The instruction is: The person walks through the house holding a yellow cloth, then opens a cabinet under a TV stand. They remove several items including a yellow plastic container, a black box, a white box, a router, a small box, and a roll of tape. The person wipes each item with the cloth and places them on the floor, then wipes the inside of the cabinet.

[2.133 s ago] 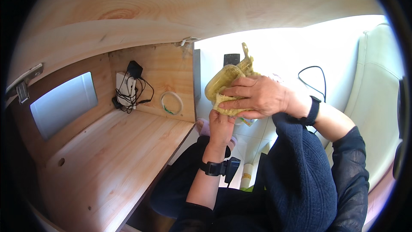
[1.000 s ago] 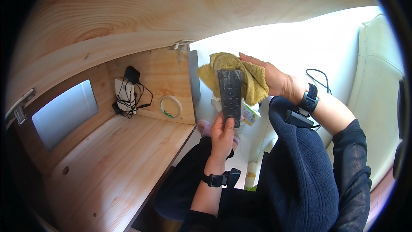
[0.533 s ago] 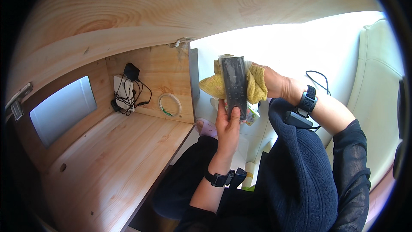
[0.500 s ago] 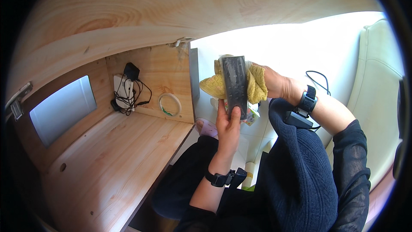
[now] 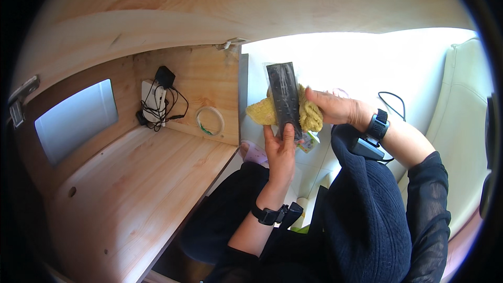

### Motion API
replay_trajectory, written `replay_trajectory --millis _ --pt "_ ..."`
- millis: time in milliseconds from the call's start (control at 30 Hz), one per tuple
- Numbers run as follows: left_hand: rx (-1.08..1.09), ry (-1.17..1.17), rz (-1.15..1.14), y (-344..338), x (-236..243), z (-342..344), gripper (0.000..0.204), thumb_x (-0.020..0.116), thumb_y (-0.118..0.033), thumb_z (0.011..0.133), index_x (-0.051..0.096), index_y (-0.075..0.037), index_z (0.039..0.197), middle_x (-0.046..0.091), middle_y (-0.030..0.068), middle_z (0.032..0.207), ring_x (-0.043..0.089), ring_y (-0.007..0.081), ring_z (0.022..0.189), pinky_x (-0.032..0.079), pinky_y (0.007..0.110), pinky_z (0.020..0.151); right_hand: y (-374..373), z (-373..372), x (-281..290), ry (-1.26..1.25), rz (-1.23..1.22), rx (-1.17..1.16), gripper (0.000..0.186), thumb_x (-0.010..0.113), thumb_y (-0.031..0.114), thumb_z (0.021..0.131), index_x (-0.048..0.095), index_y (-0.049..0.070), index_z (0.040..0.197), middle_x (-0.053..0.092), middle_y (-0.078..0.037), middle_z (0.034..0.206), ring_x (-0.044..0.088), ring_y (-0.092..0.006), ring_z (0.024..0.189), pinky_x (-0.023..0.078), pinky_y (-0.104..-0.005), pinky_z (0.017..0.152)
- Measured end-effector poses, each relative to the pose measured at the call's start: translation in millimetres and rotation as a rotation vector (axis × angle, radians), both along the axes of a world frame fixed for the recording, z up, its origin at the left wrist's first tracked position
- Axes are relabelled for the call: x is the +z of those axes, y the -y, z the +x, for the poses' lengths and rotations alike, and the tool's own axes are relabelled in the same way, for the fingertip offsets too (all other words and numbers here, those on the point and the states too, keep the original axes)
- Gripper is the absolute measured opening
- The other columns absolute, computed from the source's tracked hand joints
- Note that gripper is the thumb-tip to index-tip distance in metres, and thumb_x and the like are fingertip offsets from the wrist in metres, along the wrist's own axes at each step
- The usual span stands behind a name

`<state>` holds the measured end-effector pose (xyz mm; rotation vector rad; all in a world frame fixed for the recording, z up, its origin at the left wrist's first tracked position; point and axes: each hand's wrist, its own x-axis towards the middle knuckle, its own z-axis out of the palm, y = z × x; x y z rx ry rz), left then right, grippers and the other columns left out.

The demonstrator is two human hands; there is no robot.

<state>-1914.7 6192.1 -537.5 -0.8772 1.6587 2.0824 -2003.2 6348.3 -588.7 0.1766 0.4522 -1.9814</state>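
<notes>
A long black remote control (image 5: 284, 94), apparently in a clear plastic sleeve, is held up at a slight tilt beyond the cabinet's open side. My left hand (image 5: 281, 157) grips its lower end, thumb on the front and the fingers partly hidden behind. A yellow cloth (image 5: 311, 118) passes behind the remote and bunches out on both sides of it. My right hand (image 5: 338, 109) holds the bunched right part of the cloth, with its thumb raised along the top and its other fingers mostly hidden.
A wooden cabinet shelf (image 5: 141, 183) lies to the left. Inside are a black adapter (image 5: 165, 76), tangled cables, a white power strip (image 5: 148, 99) and a coiled pale cable (image 5: 210, 121). A wooden panel (image 5: 251, 5) spans overhead. A cream padded seat (image 5: 453, 110) stands at the right.
My right hand has shifted slightly down along the remote's right side with the cloth, and its thumb now shows. The remote tilts a little more to the left, still in my left hand.
</notes>
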Motion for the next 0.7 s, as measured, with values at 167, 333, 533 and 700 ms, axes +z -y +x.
replay_trajectory --millis 167,333,533,700 --pt "-0.127 0.006 0.017 9 1 0 0.047 0.055 -0.024 0.096 0.031 -0.011 0.136 0.053 0.0053 0.126 0.055 0.0147 0.109 0.049 0.032 0.085 2 -5 7 -0.421 0.285 0.115 0.051 0.072 0.024 0.083 0.051 -0.002 0.122 0.062 -0.01 0.111 0.06 -0.0148 0.096 0.052 -0.0286 0.085" --pt "-0.347 -0.23 -0.067 24 6 -4 0.065 0.062 -0.026 0.092 0.025 0.0 0.139 0.05 0.0136 0.128 0.05 0.0189 0.117 0.041 0.032 0.099 6 -10 20 -0.294 0.305 0.104 0.052 0.077 0.017 0.076 0.054 -0.003 0.118 0.065 -0.01 0.105 0.061 -0.0161 0.092 0.05 -0.028 0.086" --pt "-0.068 -0.175 -0.438 43 21 -17 0.046 0.055 -0.028 0.096 0.047 0.001 0.131 0.054 0.01 0.12 0.05 0.013 0.108 0.04 0.026 0.091 5 -11 26 -0.483 0.48 0.245 0.041 0.075 0.019 0.079 0.059 -0.003 0.11 0.065 -0.007 0.097 0.06 -0.0122 0.085 0.05 -0.0255 0.076" --pt "-0.064 -0.222 -0.401 39 12 -30 0.027 0.057 -0.027 0.096 0.064 -0.001 0.097 0.06 0.001 0.092 0.052 0.008 0.085 0.042 0.021 0.076 16 -7 16 -0.538 0.455 0.228 0.038 0.075 0.021 0.077 0.062 -0.003 0.103 0.066 -0.007 0.088 0.06 -0.0125 0.079 0.049 -0.0255 0.071"
